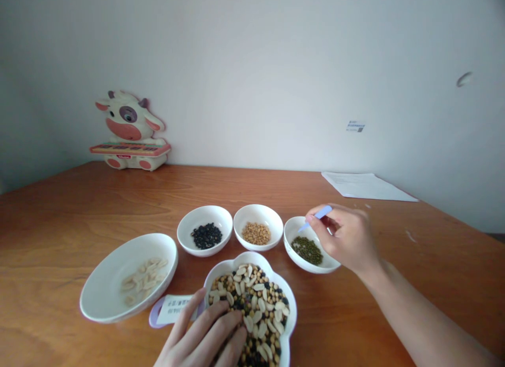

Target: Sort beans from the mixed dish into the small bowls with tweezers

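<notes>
My right hand (pixel 347 233) pinches a pair of light purple tweezers (pixel 322 213), whose tip points down into a white bowl of green mung beans (pixel 307 250). My left hand (pixel 209 333) lies over the near left part of a flower-shaped dish (pixel 292 312), its fingers stretched onto the mix of beans and peanut halves (pixel 258 317). Under that hand's index finger shows part of a purple handle with a paper label (pixel 173 309). Whether anything sits between the tweezer tips is too small to tell.
Beyond the dish stand a bowl of black beans (pixel 207 235) and a bowl of soybeans (pixel 256 233). A larger white bowl (pixel 98 283) at left holds peanut halves. Farther back are a cow-shaped toy keyboard (pixel 130 133) and paper sheets (pixel 369 185) by the wall.
</notes>
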The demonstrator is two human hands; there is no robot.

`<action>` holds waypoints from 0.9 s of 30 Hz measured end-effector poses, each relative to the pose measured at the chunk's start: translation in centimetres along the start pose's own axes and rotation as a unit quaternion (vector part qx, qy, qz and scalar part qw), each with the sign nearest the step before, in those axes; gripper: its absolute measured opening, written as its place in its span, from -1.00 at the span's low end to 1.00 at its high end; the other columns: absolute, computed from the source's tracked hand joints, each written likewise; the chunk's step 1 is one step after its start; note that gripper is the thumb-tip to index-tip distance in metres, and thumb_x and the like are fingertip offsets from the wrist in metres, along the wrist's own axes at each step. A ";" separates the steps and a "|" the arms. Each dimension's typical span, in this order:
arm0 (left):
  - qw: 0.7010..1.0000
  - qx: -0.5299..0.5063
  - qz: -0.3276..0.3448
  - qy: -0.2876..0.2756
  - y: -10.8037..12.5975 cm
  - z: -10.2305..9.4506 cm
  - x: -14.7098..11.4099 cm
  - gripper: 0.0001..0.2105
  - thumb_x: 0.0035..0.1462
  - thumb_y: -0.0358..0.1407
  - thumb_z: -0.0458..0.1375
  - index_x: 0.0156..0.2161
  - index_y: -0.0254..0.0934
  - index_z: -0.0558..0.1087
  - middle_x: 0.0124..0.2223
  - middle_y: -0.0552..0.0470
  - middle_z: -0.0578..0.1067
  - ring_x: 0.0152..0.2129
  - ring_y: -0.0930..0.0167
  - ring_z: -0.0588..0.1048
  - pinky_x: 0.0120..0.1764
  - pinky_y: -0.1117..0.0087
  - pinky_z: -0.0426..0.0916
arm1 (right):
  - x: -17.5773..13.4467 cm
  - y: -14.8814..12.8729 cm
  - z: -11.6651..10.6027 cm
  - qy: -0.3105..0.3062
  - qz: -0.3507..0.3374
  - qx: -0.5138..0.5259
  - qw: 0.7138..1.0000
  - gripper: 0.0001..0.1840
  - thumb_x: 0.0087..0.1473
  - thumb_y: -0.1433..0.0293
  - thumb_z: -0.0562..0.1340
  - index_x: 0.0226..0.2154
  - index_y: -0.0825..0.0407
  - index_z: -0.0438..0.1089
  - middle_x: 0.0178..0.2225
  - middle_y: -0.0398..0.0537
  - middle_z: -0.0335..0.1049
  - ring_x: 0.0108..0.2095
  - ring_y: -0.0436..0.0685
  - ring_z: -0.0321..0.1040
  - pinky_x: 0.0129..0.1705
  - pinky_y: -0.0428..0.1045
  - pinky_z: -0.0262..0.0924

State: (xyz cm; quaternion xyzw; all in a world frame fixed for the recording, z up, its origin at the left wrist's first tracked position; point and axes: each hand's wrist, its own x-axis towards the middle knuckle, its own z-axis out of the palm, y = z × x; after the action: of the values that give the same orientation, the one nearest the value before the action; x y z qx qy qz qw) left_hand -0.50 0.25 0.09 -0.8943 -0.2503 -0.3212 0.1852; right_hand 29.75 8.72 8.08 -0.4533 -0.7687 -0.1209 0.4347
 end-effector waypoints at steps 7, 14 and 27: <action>0.992 -0.027 -0.065 0.101 1.1 2.6 -1.4 -0.60 0.49 -0.29 -0.12 -0.20 -0.19 0.58 -0.16 0.14 0.60 -0.09 0.45 0.51 0.41 0.21 -0.09 | -1.1 -4.7 -0.3 -0.109 -0.152 0.314 0.931 -0.84 0.18 0.54 0.15 -0.32 0.05 0.44 -0.52 -0.05 0.49 -0.53 0.08 0.37 -0.46 -0.02 0.25; 1.000 0.012 0.001 -0.001 -0.1 0.9 -1.7 -0.60 0.50 -0.35 -0.18 0.05 -0.24 0.53 0.00 0.08 0.57 0.04 0.45 0.48 0.43 0.15 -0.25 | -2.8 -6.2 2.8 -0.183 -0.187 0.340 0.903 -0.87 0.25 0.52 0.18 -0.27 0.08 0.45 -0.43 -0.02 0.57 -0.46 0.07 0.45 -0.40 -0.04 0.29; 1.000 0.005 -0.012 0.015 0.3 1.6 -1.6 -0.60 0.50 -0.29 -0.17 0.02 -0.15 0.55 0.04 0.15 0.57 0.03 0.45 0.47 0.43 0.15 -0.22 | -2.8 -5.8 2.8 -0.149 -0.149 0.312 0.926 -0.88 0.19 0.58 0.20 -0.31 0.11 0.44 -0.42 0.00 0.55 -0.47 0.07 0.33 -0.39 -0.03 0.19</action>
State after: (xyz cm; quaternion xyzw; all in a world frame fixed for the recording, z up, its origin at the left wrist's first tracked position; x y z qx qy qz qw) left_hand -0.65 0.24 -2.20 -0.8853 -0.2597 -0.3359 0.1896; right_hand 24.12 5.46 5.42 -0.1875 -0.8821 0.1310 0.4118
